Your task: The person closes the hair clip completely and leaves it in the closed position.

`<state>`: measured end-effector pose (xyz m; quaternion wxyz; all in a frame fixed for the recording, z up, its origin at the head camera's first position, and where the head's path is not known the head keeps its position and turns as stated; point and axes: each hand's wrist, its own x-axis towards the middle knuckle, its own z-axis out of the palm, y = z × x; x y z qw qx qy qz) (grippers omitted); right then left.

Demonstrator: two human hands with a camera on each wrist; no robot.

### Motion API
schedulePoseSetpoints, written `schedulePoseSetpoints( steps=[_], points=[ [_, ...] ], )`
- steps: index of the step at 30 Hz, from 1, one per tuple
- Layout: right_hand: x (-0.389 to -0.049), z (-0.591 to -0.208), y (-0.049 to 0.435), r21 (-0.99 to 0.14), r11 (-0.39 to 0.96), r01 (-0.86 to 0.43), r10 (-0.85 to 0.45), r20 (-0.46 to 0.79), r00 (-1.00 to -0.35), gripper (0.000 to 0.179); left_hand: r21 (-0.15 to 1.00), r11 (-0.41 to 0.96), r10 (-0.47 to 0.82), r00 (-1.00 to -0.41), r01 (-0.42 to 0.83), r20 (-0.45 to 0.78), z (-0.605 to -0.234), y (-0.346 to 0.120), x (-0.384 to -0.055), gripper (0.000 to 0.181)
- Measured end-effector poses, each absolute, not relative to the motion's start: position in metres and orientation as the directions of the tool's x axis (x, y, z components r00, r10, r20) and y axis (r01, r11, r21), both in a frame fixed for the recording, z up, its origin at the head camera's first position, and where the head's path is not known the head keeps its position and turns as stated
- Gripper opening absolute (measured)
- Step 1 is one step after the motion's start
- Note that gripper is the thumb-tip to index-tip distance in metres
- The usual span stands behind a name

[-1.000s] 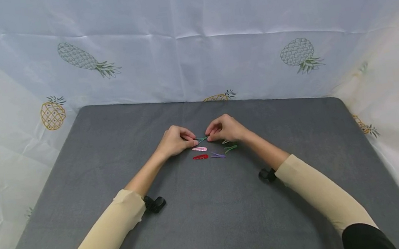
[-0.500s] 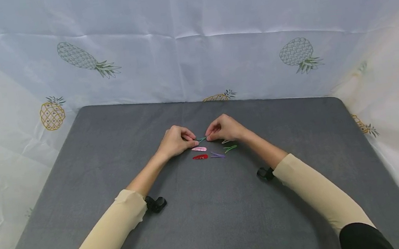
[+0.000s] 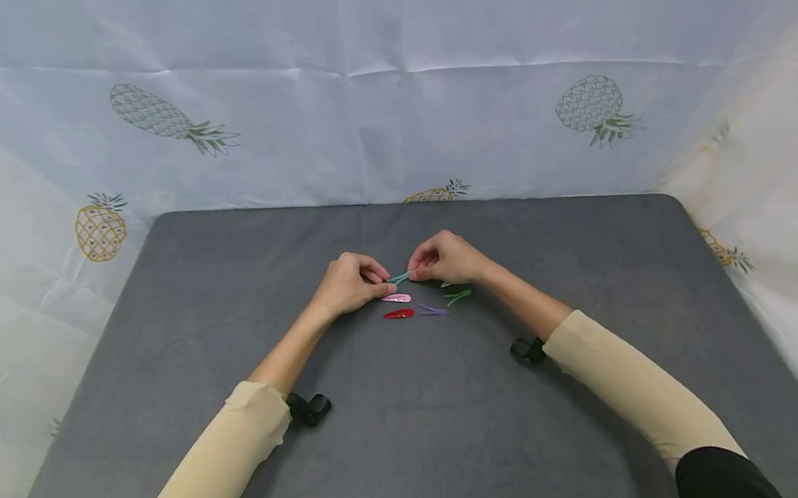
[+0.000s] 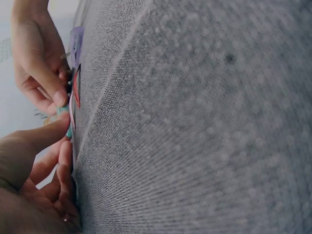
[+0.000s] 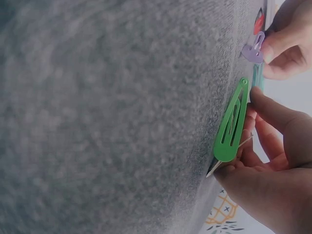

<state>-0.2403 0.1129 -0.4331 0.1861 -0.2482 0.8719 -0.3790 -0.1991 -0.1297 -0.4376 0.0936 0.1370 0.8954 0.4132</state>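
In the head view, a teal snap hair clip (image 3: 399, 278) spans the gap between the two hands. My left hand (image 3: 352, 282) pinches its left end between thumb and fingers. My right hand (image 3: 446, 260) pinches the other end. The left wrist view also shows the teal clip (image 4: 68, 129) beside the left thumb. Just in front of the hands lie a pink hair clip (image 3: 396, 299), a red hair clip (image 3: 398, 314), a purple hair clip (image 3: 433, 310) and a green hair clip (image 3: 459, 296). A pale clip (image 3: 446, 284) is partly hidden under my right hand.
A grey cloth covers the table (image 3: 423, 431). White fabric with pineapple prints (image 3: 384, 133) hangs along the back and sides. Black wrist cameras are strapped by the cream sleeves (image 3: 208, 467).
Both hands keep their pinch on the teal hair clip. Its right end has risen slightly, and the right hand has come a little closer to the left. The other clips lie as before.
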Motion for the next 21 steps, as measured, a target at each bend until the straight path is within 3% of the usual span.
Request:
schedulePoseSetpoints(
  steps=[11,21],
  points=[
    [-0.2357,-0.4316,0.1097,-0.771,0.564,-0.295,-0.563,-0.098,-0.821,0.01,0.788,0.595,0.325,-0.944,0.16,-0.053,-0.4372,-0.1305,-0.1965,0.013],
    [-0.2323,-0.4316,0.1046,-0.776,0.55,-0.307,-0.492,-0.004,-0.871,0.009,0.801,0.577,0.28,-0.96,0.16,-0.01,-0.4359,-0.1263,-0.1956,0.012]
  ],
)
